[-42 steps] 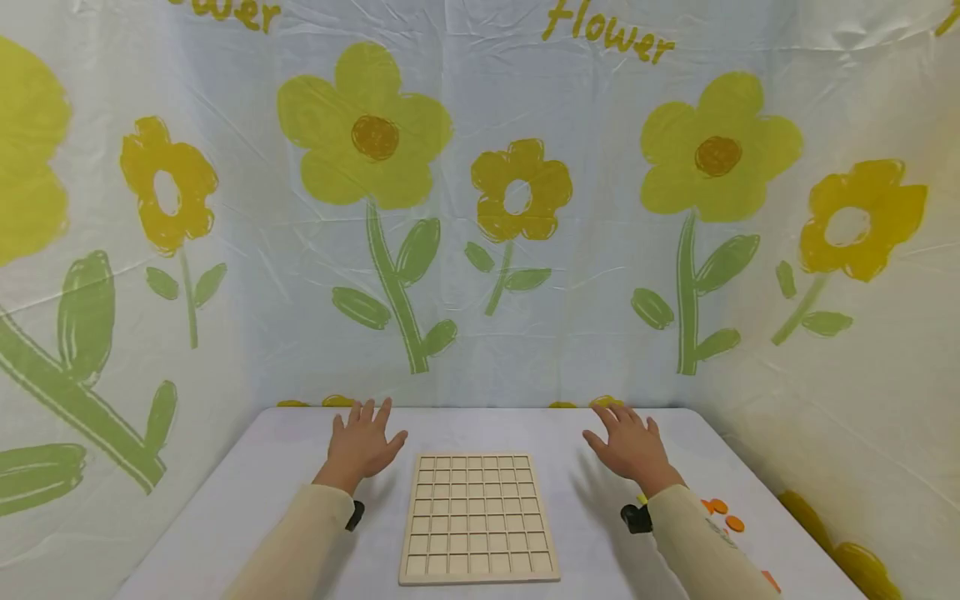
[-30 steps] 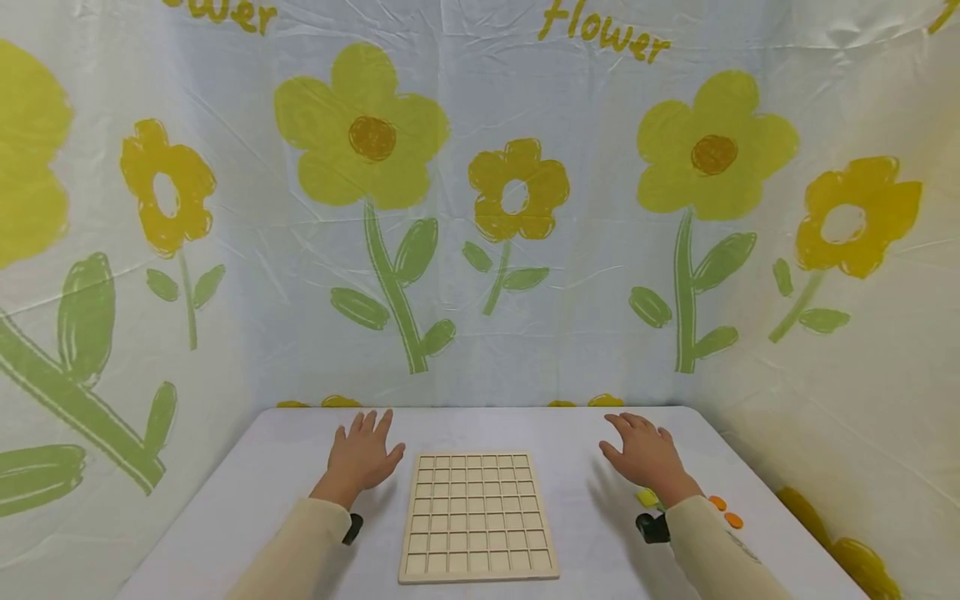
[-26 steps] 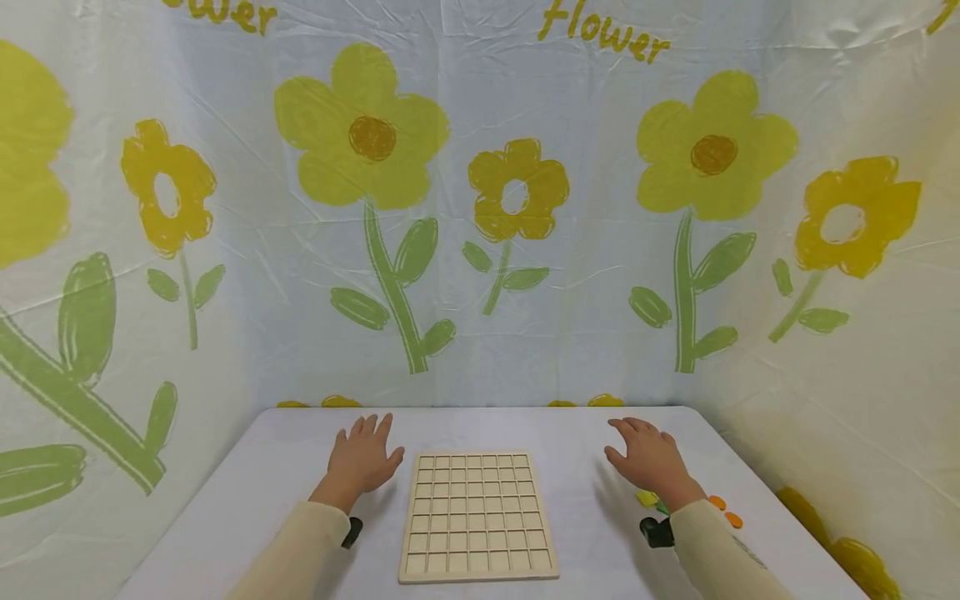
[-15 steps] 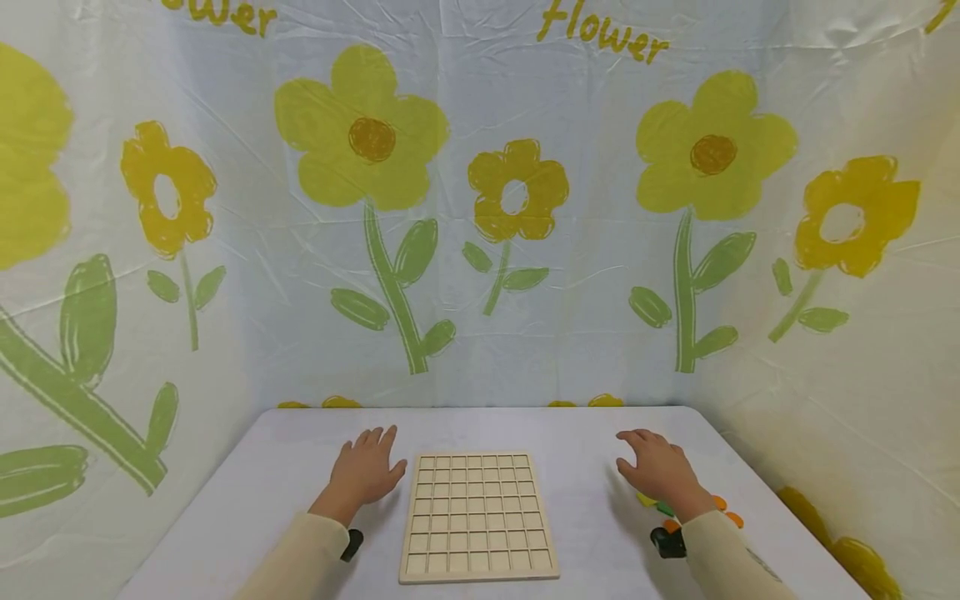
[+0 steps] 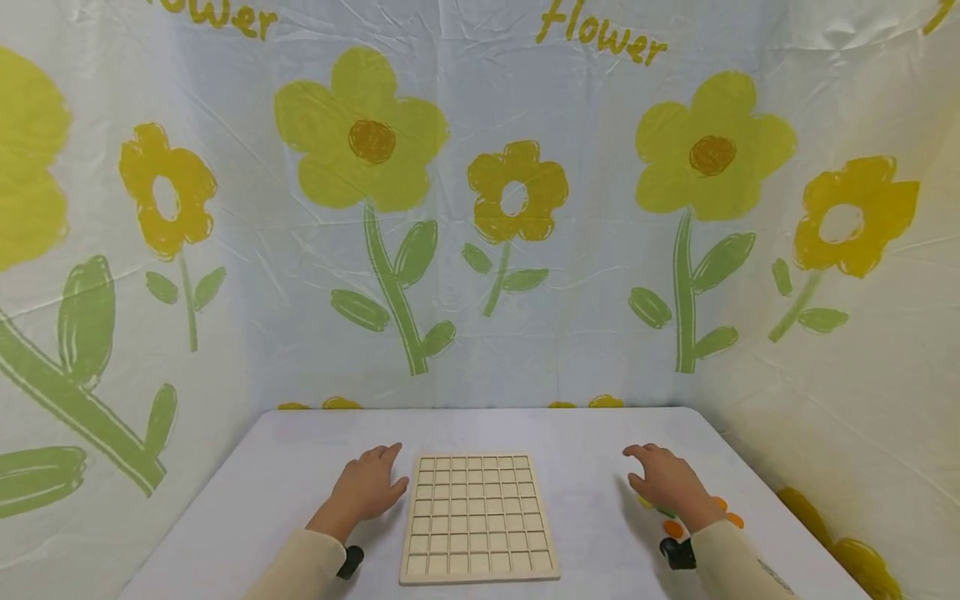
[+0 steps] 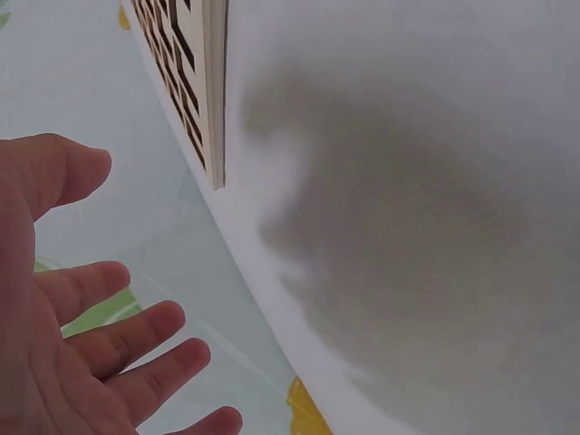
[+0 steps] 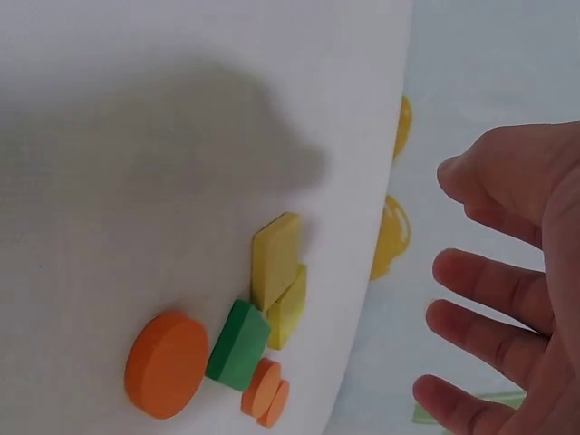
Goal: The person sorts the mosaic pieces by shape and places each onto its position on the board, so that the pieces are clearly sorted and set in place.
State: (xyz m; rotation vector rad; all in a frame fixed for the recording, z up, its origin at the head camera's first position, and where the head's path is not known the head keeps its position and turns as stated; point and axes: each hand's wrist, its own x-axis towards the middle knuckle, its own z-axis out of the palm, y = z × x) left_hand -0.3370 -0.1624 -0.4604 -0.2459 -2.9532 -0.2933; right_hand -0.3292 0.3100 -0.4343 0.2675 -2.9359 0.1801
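Clock face read from the head view: board at centre, 12 toward the far table edge. Pale wooden grid board (image 5: pixel 480 521) laid flat on the white table (image 5: pixel 300 433); no piece seen in any cell. Left hand (image 5: pixel 367 487) noted at 10 o'clock, just beside the board, apart from it; fingers loosely spread, nothing grasped. Right hand (image 5: pixel 671 483) at 2 o'clock, well apart from the board; fingers slightly bent, released, nothing held. Both held above the tabletop. Loose pieces scattered at 3 o'clock, partly masked by that hand: near orange disc (image 7: pixel 166 364), green block (image 7: pixel 237 344), long yellow block (image 7: pixel 276 258), second yellow block (image 7: pixel 288 308), two farther orange discs (image 7: pixel 261 388). Whether more are hidden cannot be told. Progress judged to be at the very start: nothing picked up, nothing set on the board; all handling of the pieces left to be done.
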